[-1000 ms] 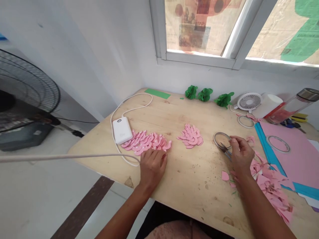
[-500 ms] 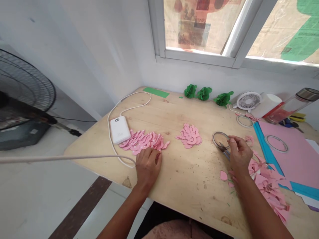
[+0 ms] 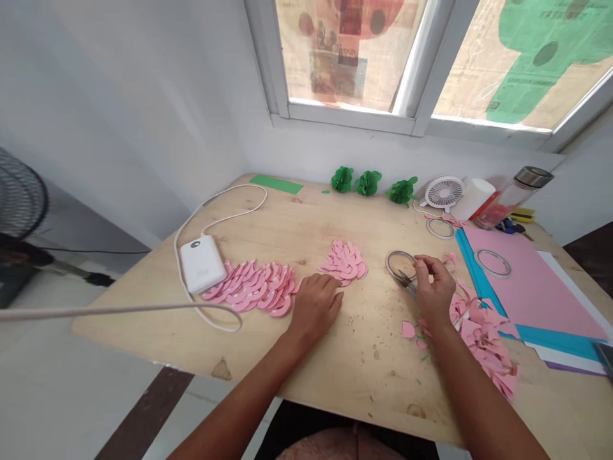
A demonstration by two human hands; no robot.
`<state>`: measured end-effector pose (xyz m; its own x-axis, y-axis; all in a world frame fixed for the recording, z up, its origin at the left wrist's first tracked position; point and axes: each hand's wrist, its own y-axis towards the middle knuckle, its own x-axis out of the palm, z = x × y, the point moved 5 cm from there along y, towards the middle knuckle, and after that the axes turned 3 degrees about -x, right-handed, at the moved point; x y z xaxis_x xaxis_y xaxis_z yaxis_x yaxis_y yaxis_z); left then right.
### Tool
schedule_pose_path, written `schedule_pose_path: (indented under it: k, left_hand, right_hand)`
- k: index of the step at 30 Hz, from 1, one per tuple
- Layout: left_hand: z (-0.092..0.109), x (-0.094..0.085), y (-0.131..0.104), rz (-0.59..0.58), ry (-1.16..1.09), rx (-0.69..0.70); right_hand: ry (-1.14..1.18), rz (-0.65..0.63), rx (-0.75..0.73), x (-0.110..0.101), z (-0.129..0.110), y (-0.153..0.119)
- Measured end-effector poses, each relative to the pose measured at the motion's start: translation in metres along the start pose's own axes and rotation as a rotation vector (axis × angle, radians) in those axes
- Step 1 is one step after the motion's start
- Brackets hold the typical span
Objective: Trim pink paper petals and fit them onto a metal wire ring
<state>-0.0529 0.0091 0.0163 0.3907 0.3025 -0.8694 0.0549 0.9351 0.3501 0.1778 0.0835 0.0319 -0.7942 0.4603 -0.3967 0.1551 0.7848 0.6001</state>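
Palm down on the wooden table, my left hand lies between two groups of pink paper cut-outs. Its fingertips reach the near edge of the smaller pink pile; the thumb is apart and no held object shows. The larger spread of curved pink pieces lies to its left. My right hand is closed, thumb and forefinger pinched at the rim of a roll of clear tape. What is in the pinch, if anything, is too small to make out. Scissors lie partly over the roll, their handles hidden by that hand.
Pink scraps lie beside my right forearm. Coloured sheets with another tape roll are on the right. A white power bank and cable sit left. Green paper flowers, a small fan and a bottle line the wall.
My left hand has moved right, from the larger spread of pink pieces to the small pile. My right hand stays by the tape roll and scissors. The camera view has turned right.
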Motion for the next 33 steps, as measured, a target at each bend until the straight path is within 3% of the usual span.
schedule_pose_path:
  k: [5,9,14,22,25,29,33]
  left_hand:
    - [0.009,0.021,0.031,-0.119,0.11,-0.017]
    - [0.009,0.031,0.042,-0.155,0.155,-0.035]
    - [0.003,0.036,0.042,-0.13,0.107,-0.078]
    - [0.003,0.028,0.04,-0.024,-0.072,-0.096]
    - [0.009,0.022,0.041,-0.017,-0.239,-0.103]
    - [0.028,0.022,0.044,-0.124,-0.529,-0.108]
    - [0.044,0.031,0.044,-0.186,-0.378,-0.046]
  right_hand:
    - [0.032,0.034,0.046,-0.001,0.01,0.0]
    - [0.038,0.025,0.052,0.0,0.011,0.0]
    - [0.039,0.023,0.066,0.0,0.01,0.001]
    - [0.214,0.102,0.239,-0.002,0.03,0.004]
    - [0.253,0.102,0.267,-0.003,0.03,0.007]
    - [0.311,0.025,0.254,0.0,0.018,0.006]
    - [0.247,-0.032,0.239,0.001,0.013,0.005]
